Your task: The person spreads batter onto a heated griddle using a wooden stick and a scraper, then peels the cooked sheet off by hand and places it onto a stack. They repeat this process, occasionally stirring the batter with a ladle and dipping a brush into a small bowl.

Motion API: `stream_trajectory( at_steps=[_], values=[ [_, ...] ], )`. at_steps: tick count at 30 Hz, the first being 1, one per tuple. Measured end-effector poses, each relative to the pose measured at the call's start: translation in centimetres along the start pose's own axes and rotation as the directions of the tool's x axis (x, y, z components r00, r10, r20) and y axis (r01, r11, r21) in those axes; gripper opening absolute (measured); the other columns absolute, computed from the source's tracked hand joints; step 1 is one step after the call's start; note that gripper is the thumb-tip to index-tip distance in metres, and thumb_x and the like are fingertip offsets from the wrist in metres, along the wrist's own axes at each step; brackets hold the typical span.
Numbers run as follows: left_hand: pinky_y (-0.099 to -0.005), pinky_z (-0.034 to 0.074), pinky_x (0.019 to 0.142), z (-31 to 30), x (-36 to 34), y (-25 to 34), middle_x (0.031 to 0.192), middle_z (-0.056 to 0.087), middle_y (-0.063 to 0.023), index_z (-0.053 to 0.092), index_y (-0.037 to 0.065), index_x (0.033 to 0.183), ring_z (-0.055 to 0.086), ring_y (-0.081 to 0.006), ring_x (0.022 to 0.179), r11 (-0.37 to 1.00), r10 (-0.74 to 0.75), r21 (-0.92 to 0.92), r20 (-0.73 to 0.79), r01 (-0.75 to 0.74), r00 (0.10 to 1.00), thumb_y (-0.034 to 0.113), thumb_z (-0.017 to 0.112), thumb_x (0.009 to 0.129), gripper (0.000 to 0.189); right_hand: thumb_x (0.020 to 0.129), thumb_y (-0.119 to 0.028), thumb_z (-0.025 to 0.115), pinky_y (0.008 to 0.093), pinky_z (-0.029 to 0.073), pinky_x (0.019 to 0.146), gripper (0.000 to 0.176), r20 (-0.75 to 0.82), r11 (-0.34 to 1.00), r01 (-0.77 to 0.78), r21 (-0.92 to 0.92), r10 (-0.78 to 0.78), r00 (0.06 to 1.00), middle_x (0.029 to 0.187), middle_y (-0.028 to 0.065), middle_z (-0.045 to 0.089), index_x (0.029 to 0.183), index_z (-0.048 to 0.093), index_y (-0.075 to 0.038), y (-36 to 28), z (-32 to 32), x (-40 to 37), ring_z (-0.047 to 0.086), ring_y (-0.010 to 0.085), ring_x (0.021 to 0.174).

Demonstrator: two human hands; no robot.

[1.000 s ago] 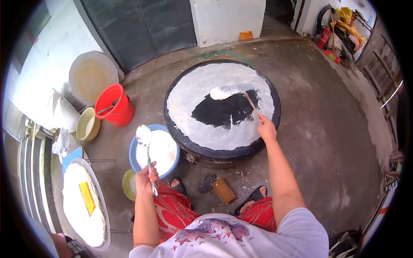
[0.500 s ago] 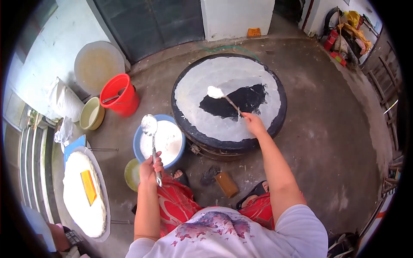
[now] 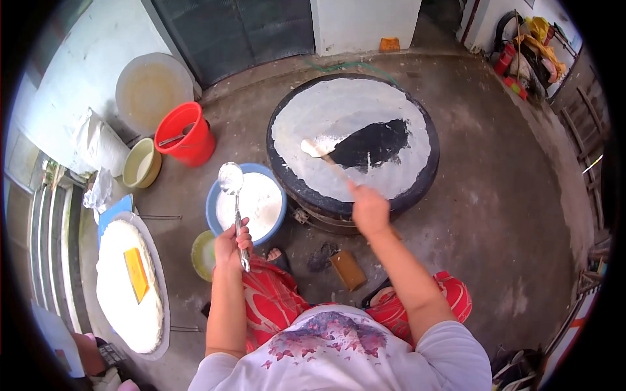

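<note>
My right hand (image 3: 370, 210) is closed around the handle of a wooden spreader (image 3: 336, 171). The spreader's white, batter-coated head rests on a big round black griddle (image 3: 427, 179), at the left end of a bare dark patch. A thin layer of white batter (image 3: 345, 101) covers most of the griddle around that patch. In my left hand (image 3: 233, 246) is a large metal spoon (image 3: 231, 178), its bowl up and smeared white. It hangs over the left side of a blue basin (image 3: 210, 212) holding white batter (image 3: 255, 205).
A red bucket (image 3: 202, 151) and a yellowish basin (image 3: 154, 173) stand at the left. Nearer, a stack of white sheets (image 3: 117, 293) bears a yellow scraper (image 3: 135, 274). A brown block (image 3: 349, 270) lies between my feet. A green bowl (image 3: 202, 257) sits beside the blue basin.
My right hand has swung left and toward me, bringing the spreader's head down to the left. Batter now covers the left end of the dark patch. My left hand holds the spoon much as before.
</note>
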State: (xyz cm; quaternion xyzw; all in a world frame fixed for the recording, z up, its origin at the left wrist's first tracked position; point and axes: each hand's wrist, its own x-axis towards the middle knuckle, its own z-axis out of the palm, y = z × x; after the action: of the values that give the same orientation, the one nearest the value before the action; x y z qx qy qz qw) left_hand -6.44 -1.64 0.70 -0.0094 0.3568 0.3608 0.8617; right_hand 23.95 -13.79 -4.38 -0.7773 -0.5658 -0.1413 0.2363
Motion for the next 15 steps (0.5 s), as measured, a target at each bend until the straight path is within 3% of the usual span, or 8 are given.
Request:
stream_trajectory(
  at_steps=[1, 3, 6, 7, 9, 11, 13, 15],
  values=[
    [-0.0199, 0.031, 0.040, 0.1, -0.1, 0.0, 0.071, 0.043, -0.0051, 0.043, -0.006, 0.108, 0.036, -0.0090, 0.050, 1.000, -0.020, -0.015, 0.000, 0.020, 1.000, 0.018, 0.032, 0.093, 0.031, 0.068, -0.005, 0.052, 0.0364, 0.045, 0.055, 0.044, 0.041, 0.999, 0.045, -0.027, -0.044, 0.998, 0.073, 0.0051, 0.051, 0.110, 0.057, -0.014, -1.5, 1.3, -0.6, 0.054, 0.0232, 0.062],
    [-0.0199, 0.031, 0.040, 0.1, -0.3, -0.1, 0.071, 0.043, -0.0051, 0.043, -0.006, 0.108, 0.036, -0.0090, 0.050, 0.999, -0.034, -0.027, -0.005, 0.034, 0.999, 0.018, 0.032, 0.093, 0.031, 0.067, -0.006, 0.053, 0.0356, 0.045, 0.054, 0.043, 0.097, 0.994, -0.028, -0.106, 0.039, 0.994, 0.074, 0.0053, 0.053, 0.109, 0.057, -0.014, -2.0, 2.9, -1.3, 0.054, 0.0235, 0.063],
    [-0.0199, 0.032, 0.040, 0.0, -0.5, -0.1, 0.071, 0.043, -0.0050, 0.043, -0.006, 0.107, 0.036, -0.0089, 0.050, 0.999, -0.045, -0.022, 0.008, 0.045, 0.999, 0.019, 0.031, 0.093, 0.031, 0.075, -0.011, 0.049, 0.0353, 0.046, 0.055, 0.040, 0.174, 0.966, -0.114, -0.231, 0.156, 0.972, 0.080, 0.0052, 0.055, 0.115, 0.052, -0.013, 0.8, 1.5, -1.0, 0.056, 0.0224, 0.066],
    [-0.0199, 0.032, 0.040, -0.2, -0.5, -0.1, 0.071, 0.043, -0.0050, 0.043, -0.006, 0.107, 0.036, -0.0089, 0.050, 0.999, -0.046, -0.024, 0.007, 0.046, 0.999, 0.019, 0.031, 0.093, 0.031, 0.075, -0.011, 0.049, 0.0353, 0.046, 0.055, 0.040, 0.175, 0.966, -0.112, -0.232, 0.155, 0.972, 0.080, 0.0052, 0.055, 0.115, 0.052, -0.013, 1.0, 0.8, -0.6, 0.056, 0.0224, 0.066],
    [-0.0198, 0.032, 0.040, -0.3, -0.5, -0.1, 0.071, 0.044, -0.0050, 0.043, -0.006, 0.108, 0.036, -0.0087, 0.050, 1.000, 0.000, 0.030, -0.001, 0.000, 1.000, 0.018, 0.031, 0.093, 0.031, 0.072, -0.009, 0.053, 0.0366, 0.047, 0.056, 0.042, 0.127, 0.927, -0.329, -0.182, 0.354, 0.927, 0.080, 0.0067, 0.054, 0.113, 0.053, -0.012, 1.2, -0.7, -0.1, 0.056, 0.0246, 0.066],
    [-0.0198, 0.032, 0.040, -0.4, -0.4, 0.1, 0.071, 0.044, -0.0050, 0.043, -0.006, 0.108, 0.036, -0.0086, 0.050, 1.000, -0.005, 0.026, -0.003, 0.005, 1.000, 0.018, 0.031, 0.093, 0.031, 0.069, -0.007, 0.055, 0.0373, 0.047, 0.057, 0.044, 0.104, 0.918, -0.391, -0.071, 0.397, 0.912, 0.079, 0.0073, 0.054, 0.112, 0.053, -0.011, -0.3, -0.9, -0.8, 0.057, 0.0262, 0.066],
    [-0.0198, 0.032, 0.040, -0.1, -0.2, 0.0, 0.071, 0.044, -0.0050, 0.043, -0.006, 0.109, 0.036, -0.0085, 0.050, 1.000, -0.008, 0.022, -0.004, 0.009, 1.000, 0.018, 0.031, 0.093, 0.031, 0.069, -0.008, 0.054, 0.0373, 0.046, 0.056, 0.044, 0.127, 0.999, -0.031, 0.030, 0.027, 0.992, 0.078, 0.0075, 0.054, 0.113, 0.052, -0.010, -1.0, 0.2, -2.2, 0.056, 0.0260, 0.064],
    [-0.0198, 0.031, 0.040, 0.1, -0.3, 0.1, 0.071, 0.044, -0.0049, 0.044, -0.006, 0.109, 0.035, -0.0084, 0.049, 0.999, -0.037, -0.025, -0.004, 0.037, 0.999, 0.018, 0.031, 0.093, 0.031, 0.070, -0.009, 0.053, 0.0360, 0.045, 0.054, 0.044, 0.130, 0.984, -0.061, -0.168, 0.083, 0.988, 0.080, 0.0075, 0.054, 0.114, 0.051, -0.010, 1.1, 1.3, -2.5, 0.057, 0.0247, 0.068]
  ],
)
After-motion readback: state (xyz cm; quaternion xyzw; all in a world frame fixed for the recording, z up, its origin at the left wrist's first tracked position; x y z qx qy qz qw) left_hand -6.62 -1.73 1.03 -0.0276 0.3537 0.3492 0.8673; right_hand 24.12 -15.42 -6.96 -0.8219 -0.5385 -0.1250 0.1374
